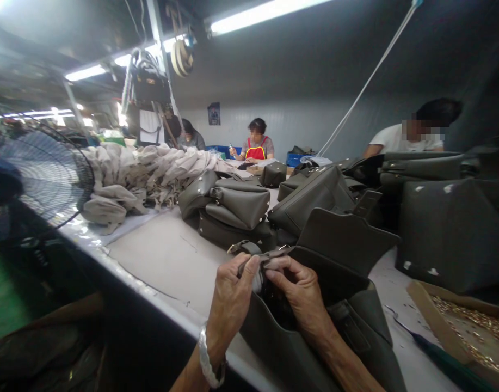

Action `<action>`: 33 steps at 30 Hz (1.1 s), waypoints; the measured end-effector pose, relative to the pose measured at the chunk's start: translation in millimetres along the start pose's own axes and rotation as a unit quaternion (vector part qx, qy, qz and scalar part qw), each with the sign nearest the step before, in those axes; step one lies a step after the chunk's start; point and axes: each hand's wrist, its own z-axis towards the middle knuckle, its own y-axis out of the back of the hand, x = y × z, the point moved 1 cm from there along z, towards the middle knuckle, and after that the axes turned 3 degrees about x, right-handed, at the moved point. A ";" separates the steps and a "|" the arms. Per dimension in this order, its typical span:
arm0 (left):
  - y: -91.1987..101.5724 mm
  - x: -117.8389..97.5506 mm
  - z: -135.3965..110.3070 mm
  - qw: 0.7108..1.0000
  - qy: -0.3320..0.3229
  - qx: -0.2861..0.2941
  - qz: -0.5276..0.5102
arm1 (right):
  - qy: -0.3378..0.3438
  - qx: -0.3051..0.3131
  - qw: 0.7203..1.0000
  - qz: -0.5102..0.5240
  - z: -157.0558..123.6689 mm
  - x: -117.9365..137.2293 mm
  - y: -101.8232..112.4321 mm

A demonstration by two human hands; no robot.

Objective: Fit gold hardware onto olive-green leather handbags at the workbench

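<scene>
A dark olive-grey handbag [339,326] lies at the near edge of the table, its flap [347,239] standing open. My left hand [230,299], with a silver bracelet on the wrist, is closed on the bag's strap [257,256] close to a metal buckle. My right hand [300,296] pinches the same strap from the other side, fingers pressed together over the bag's opening. The two hands touch each other at the strap.
Several more grey handbags [233,204] are piled across the table [167,261]. A heap of beige dust bags [143,169] lies at the left, a fan [45,174] beside it. A cardboard tray of small brass parts [469,326] sits at the right. Other people work at the far end.
</scene>
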 end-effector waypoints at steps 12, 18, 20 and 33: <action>1.7 7.7 5.7 0.998 -0.006 0.025 -0.051 | -0.004 -0.045 0.999 -0.028 -2.6 -1.6 -2.5; 3.3 8.5 3.9 0.998 0.021 0.036 -0.049 | -0.014 -0.049 0.996 -0.072 -8.4 1.8 -4.9; 2.8 7.7 3.0 0.998 0.022 0.037 -0.052 | 0.002 -0.051 0.992 -0.113 -10.1 3.8 -5.4; 5.7 8.7 4.9 0.998 -0.007 0.065 -0.025 | 0.004 -0.028 0.995 -0.100 -5.5 2.0 1.1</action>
